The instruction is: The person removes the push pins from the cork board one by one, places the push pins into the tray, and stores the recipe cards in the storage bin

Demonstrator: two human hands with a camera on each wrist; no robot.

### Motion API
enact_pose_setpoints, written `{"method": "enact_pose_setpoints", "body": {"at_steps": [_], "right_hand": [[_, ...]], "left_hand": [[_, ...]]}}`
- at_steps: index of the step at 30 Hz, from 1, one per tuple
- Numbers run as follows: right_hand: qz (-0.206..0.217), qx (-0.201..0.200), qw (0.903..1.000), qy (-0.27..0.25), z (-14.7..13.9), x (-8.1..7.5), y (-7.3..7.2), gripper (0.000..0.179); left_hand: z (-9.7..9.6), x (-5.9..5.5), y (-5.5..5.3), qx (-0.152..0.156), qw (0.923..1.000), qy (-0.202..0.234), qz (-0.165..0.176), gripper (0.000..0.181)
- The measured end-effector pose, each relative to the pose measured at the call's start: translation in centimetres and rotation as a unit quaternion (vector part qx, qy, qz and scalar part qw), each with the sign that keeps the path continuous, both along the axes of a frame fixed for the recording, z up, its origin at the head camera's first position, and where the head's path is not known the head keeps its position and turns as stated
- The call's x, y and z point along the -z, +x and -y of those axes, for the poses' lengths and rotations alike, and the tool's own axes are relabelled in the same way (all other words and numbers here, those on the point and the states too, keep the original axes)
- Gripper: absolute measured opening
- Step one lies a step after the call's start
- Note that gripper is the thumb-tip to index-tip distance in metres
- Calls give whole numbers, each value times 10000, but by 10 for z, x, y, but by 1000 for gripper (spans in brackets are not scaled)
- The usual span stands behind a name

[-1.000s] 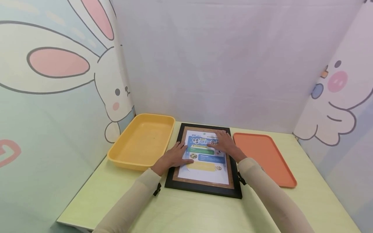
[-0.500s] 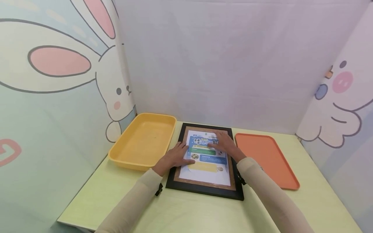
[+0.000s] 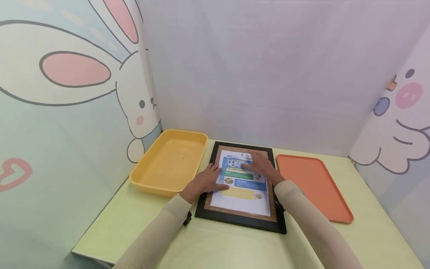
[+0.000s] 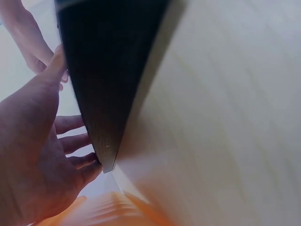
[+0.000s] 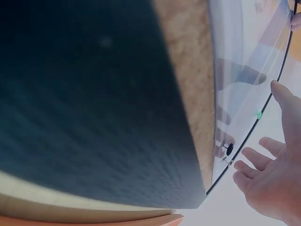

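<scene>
A black-framed cork board (image 3: 240, 223) lies flat on the table, and a printed sheet of paper (image 3: 235, 201) with blue, green and yellow blocks covers much of its cork. On the board's left side rests my left hand (image 3: 207, 180), fingers spread over the sheet's edge. My right hand (image 3: 262, 166) lies over the sheet's upper right part with fingers extended; whether its fingertips touch cannot be told. In the right wrist view a green push pin (image 5: 258, 114) sits at the sheet's edge, and a black push pin (image 5: 229, 149) stands nearer the board's corner.
A deep yellow tray (image 3: 147, 184) stands to the left of the board. To the right lies a shallow orange tray (image 3: 315, 186), partly behind my right forearm. Cartoon-printed wall panels border the pale green table (image 3: 218, 246) on both sides; a plain curtain hangs behind.
The head view has turned slightly left, so everything appears shifted to the right. Both hands keep nearly the same position on the board.
</scene>
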State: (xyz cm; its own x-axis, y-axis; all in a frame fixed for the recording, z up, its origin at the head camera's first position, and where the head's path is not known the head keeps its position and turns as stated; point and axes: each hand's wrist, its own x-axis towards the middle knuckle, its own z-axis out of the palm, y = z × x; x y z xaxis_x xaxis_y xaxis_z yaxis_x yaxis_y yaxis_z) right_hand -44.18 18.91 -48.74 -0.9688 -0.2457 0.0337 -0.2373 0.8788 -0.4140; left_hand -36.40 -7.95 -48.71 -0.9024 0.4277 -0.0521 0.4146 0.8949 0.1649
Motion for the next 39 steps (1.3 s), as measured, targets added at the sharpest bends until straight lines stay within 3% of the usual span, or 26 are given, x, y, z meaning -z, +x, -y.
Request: {"method": "enact_pose_setpoints", "body": {"at_steps": [23, 39], "right_hand": [[94, -277, 9988, 401, 7, -11, -18, 76], [168, -238, 9995, 110, 7, -9, -32, 58]], "left_hand": [[-2, -1, -2, -139, 9999, -20, 94, 101], [-2, 0, -3, -166, 9997, -40, 177, 102]]}}
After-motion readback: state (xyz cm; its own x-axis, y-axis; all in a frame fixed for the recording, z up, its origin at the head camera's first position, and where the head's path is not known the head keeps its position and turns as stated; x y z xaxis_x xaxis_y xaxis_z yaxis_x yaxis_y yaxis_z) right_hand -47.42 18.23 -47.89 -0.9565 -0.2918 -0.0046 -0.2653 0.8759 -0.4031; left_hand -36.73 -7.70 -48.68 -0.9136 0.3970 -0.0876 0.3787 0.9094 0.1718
